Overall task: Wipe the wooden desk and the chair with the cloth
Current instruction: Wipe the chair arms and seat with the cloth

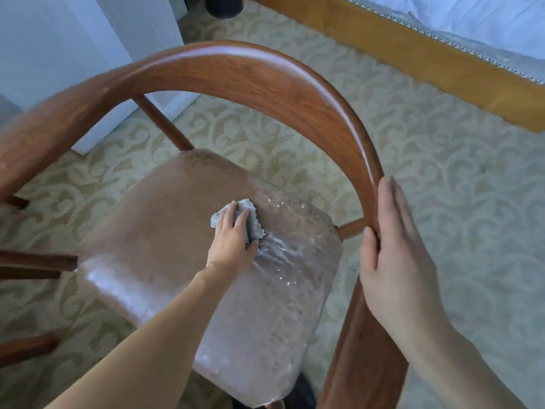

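A wooden chair with a curved back rail [236, 72] fills the view from above. Its brown padded seat [165, 249] is wrapped in clear plastic that shines on the right side. My left hand [233, 240] presses a crumpled grey cloth [250, 216] onto the middle of the seat, with fingers spread over the cloth and the thumb curled at its near edge. My right hand [395, 243] holds the right end of the back rail, thumb on the inner side and straight fingers along the outer side.
Patterned beige carpet [457, 187] lies all round the chair. A bed with a wooden frame [413, 51] and white bedding runs along the top right. White panels [88, 39] stand at the top left. A dark shoe [300, 391] shows under the seat's near edge.
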Tool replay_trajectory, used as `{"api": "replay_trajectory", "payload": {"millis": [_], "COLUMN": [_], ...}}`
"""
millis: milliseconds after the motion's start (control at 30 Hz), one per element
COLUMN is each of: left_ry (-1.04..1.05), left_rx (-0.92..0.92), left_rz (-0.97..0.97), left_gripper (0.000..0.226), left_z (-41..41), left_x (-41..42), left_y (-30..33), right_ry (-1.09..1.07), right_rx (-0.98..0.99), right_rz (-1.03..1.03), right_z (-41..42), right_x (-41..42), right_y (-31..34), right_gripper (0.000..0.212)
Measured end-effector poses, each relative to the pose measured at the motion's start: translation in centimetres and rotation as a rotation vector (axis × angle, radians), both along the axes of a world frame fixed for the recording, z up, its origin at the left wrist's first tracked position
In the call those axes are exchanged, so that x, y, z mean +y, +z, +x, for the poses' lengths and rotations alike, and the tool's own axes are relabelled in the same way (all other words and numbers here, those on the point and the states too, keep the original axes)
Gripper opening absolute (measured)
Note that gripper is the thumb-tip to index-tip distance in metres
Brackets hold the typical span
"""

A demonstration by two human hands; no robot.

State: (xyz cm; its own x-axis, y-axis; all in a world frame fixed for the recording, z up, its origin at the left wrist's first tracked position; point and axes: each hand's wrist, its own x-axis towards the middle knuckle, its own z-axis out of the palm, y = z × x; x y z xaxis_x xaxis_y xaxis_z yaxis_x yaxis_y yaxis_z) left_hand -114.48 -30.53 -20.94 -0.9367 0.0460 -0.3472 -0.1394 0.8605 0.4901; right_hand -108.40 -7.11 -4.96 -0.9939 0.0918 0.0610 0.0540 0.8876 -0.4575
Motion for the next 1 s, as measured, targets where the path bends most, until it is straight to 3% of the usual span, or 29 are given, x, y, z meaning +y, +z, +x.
{"api": "replay_trajectory", "payload": {"millis": [333,433,633,767,1000], "left_ry": [-0.086,-0.134,-0.106,-0.145,0.047], "left_rx": [0.060,0.060,0.040,0.199,0.194], "left_rz": [0.080,-0.003,-0.123,-0.333,-0.172], "left_gripper": [0.047,0.042,0.060,0.046,0.052], "left_z": [-0.3,-1.2,-3.4,-4.4,-7.5], "left_x": [4.2,3.2,2.5,2.9,0.6], "left_y": [-0.4,-0.4,-0.3,0.2,-0.4], "right_ry": [-0.001,-0.001,-0.020,-0.030,-0.043], "right_rx": [0.045,0.055,0.056,0.077,0.108], "right_rz": [-0.031,-0.066,-0.096,-0.092,-0.042], "right_z": [-0.3,-0.4,-0.5,-0.5,-0.1], "right_x": [0.2,0.2,0.3,0.4,0.4], "right_y": [-0.8,-0.8,-0.8,-0.9,-0.9], "right_gripper": [0.061,0.061,0.061,0.061,0.062]}}
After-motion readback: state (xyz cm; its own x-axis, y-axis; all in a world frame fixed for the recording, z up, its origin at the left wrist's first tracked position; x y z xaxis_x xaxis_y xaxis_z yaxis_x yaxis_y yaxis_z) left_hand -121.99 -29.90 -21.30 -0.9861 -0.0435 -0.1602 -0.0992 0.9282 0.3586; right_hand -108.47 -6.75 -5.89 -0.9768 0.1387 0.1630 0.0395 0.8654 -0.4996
